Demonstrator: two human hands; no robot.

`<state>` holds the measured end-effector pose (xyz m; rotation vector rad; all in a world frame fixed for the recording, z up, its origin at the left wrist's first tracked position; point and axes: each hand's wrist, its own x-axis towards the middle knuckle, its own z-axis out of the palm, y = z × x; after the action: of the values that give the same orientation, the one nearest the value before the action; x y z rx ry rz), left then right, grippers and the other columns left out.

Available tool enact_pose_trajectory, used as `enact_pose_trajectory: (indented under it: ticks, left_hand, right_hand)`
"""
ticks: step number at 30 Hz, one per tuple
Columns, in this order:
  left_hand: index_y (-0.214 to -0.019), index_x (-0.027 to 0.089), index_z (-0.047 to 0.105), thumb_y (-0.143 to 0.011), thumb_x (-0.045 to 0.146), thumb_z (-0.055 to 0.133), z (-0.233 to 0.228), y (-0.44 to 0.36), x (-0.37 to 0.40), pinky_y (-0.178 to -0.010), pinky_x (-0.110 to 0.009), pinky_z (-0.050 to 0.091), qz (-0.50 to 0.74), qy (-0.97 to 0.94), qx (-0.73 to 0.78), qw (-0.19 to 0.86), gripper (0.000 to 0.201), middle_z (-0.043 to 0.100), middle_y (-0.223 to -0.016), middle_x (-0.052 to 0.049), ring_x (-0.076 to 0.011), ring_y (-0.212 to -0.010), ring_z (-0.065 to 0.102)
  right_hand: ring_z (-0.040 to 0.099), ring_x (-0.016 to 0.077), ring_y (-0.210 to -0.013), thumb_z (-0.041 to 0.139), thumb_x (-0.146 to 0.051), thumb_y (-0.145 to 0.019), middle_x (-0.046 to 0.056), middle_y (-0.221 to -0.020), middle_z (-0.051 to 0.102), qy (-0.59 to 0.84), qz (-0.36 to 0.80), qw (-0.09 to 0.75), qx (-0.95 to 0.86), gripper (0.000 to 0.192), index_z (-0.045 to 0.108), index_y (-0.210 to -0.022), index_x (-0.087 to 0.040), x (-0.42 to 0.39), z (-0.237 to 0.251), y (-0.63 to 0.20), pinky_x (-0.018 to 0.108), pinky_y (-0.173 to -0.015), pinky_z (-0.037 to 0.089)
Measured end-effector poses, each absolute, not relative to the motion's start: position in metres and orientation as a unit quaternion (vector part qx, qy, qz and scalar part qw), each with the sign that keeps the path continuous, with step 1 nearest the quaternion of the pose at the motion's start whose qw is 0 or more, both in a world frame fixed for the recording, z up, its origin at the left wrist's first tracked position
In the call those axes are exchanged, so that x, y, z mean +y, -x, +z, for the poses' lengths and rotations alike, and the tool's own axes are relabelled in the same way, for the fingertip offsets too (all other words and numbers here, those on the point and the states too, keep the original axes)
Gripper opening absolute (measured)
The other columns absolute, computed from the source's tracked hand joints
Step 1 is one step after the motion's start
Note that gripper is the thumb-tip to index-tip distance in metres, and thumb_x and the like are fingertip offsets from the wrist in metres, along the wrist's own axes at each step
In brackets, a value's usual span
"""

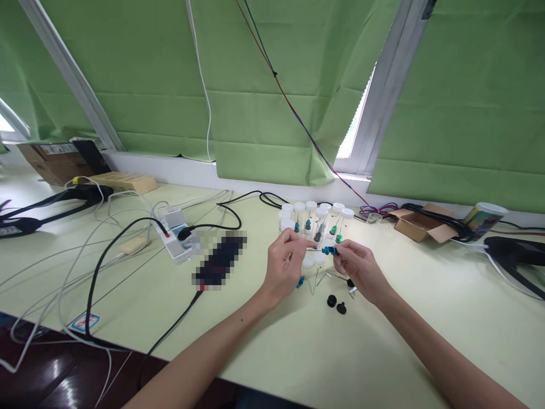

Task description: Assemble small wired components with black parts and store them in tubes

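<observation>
My left hand (pixel 284 262) and right hand (pixel 360 267) meet above the pale green table (pixel 383 346), each pinching one end of a thin pin (pixel 317 248) that carries a small blue bead (pixel 328 250), held level between my fingertips. Just behind stands a cluster of clear vials (pixel 317 218) with white caps; two black knobs (pixel 336 304) lie on the table below my right hand, and a white power strip (pixel 176 241) sits well to the left.

My 2 forearms bare to the frame edge, no sleeves; left hand (pixel 284 262) and right hand (pixel 360 269) ungloved, ringless.
</observation>
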<state>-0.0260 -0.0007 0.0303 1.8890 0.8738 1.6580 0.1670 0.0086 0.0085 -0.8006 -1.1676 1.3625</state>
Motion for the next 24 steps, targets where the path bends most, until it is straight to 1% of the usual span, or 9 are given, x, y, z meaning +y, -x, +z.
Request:
enact_pose_trajectory:
  ticks: [3,11,17,20,22,24]
  left_hand:
    - [-0.085,0.02,0.077,-0.097,0.038,0.044,0.0316,0.0254,-0.0015,-0.057,-0.028,0.033,0.591,-0.705,0.33,0.211,0.04,0.039,-0.068,-0.001,-0.0134,-0.064,0.042]
    - [-0.081,0.019,0.077,-0.096,0.037,0.046,0.0312,0.0239,-0.0014,-0.059,-0.029,0.036,0.58,-0.714,0.343,0.193,0.038,0.041,-0.066,-0.001,-0.0137,-0.063,0.044]
    - [-0.084,0.02,0.078,-0.098,0.039,0.04,0.0294,0.0228,-0.0001,-0.056,-0.028,0.032,0.578,-0.695,0.362,0.227,0.045,0.038,-0.064,0.0,-0.0128,-0.059,0.041]
    - [-0.087,0.019,0.078,-0.099,0.04,0.036,0.0286,0.0233,0.0007,-0.058,-0.029,0.033,0.584,-0.68,0.368,0.247,0.049,0.042,-0.065,-0.001,-0.0138,-0.062,0.043]
    - [-0.09,0.019,0.078,-0.099,0.043,0.035,0.0278,0.0242,0.0014,-0.06,-0.029,0.035,0.59,-0.665,0.373,0.266,0.05,0.048,-0.068,-0.003,-0.0147,-0.065,0.045]
    - [-0.092,0.02,0.078,-0.099,0.047,0.033,0.0268,0.0251,0.0022,-0.059,-0.028,0.035,0.592,-0.652,0.379,0.282,0.053,0.049,-0.07,-0.004,-0.015,-0.066,0.046]
  right_hand:
    - [0.044,0.0101,-0.05,0.074,-0.038,-0.079,-0.001,-0.06,0.054,0.347,0.569,0.567,-0.484,0.024,0.064,-0.071,-0.018,0.0087,0.0097,-0.1665,0.027,-0.049,0.031]
    - [0.045,0.0103,-0.052,0.075,-0.038,-0.078,-0.001,-0.063,0.055,0.339,0.568,0.599,-0.453,0.024,0.063,-0.07,-0.019,0.0093,0.0109,-0.167,0.028,-0.05,0.035]
    - [0.044,0.0101,-0.051,0.073,-0.034,-0.08,-0.001,-0.062,0.056,0.304,0.6,0.597,-0.437,0.02,0.062,-0.07,-0.019,0.0093,0.0107,-0.1682,0.028,-0.051,0.033]
    - [0.043,0.0099,-0.05,0.071,-0.032,-0.081,-0.002,-0.06,0.053,0.286,0.615,0.587,-0.442,0.019,0.062,-0.07,-0.019,0.0073,0.0119,-0.168,0.027,-0.051,0.031]
    - [0.042,0.0098,-0.05,0.071,-0.032,-0.081,-0.002,-0.058,0.052,0.282,0.616,0.579,-0.454,0.019,0.062,-0.07,-0.019,0.006,0.0129,-0.1677,0.028,-0.051,0.03]
    - [0.041,0.0099,-0.049,0.07,-0.032,-0.082,-0.002,-0.057,0.052,0.282,0.614,0.57,-0.467,0.02,0.062,-0.069,-0.019,0.0053,0.0135,-0.1671,0.028,-0.051,0.029]
